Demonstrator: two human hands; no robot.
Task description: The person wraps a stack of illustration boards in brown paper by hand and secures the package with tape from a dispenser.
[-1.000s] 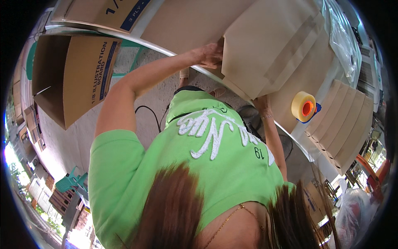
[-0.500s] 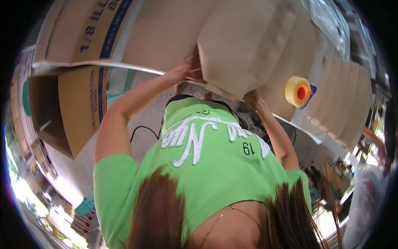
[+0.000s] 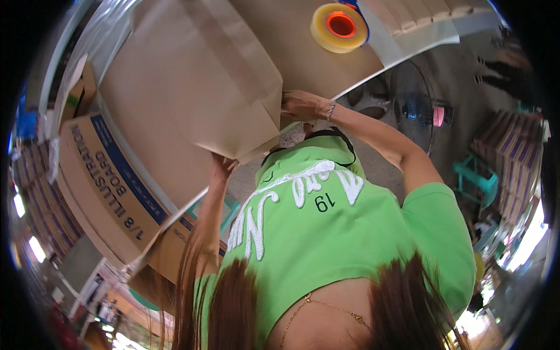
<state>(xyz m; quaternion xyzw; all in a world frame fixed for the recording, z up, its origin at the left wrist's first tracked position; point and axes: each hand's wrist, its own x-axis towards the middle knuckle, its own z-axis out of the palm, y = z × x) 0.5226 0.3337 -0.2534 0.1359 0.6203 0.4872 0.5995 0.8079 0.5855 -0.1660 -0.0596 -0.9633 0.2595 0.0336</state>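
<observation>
A large brown kraft-paper package [image 3: 181,76] with folded, angled corners lies at the table's near edge. At its near end, my left hand [image 3: 223,165] is closed on the folded edge, its fingertips tucked out of sight beneath the paper. My right hand [image 3: 306,105] grips the package's right side, fingers bent and partly hidden behind the edge. Beyond it, a roll of clear tape [image 3: 319,29] on an orange core sits in a blue dispenser, touched by neither hand.
A printed brown carton [image 3: 108,181] with a blue stripe stands on the left. Folded brown cardboard pieces [image 3: 408,14] are stacked at the far right of the table. Past the table edge are a fan [image 3: 411,108], a green stool [image 3: 475,178] and striped stacks [image 3: 507,157].
My view has swung to the right, so the package, tape and carton appear rotated and shifted in the picture. Both hands are still at the package's edges.
</observation>
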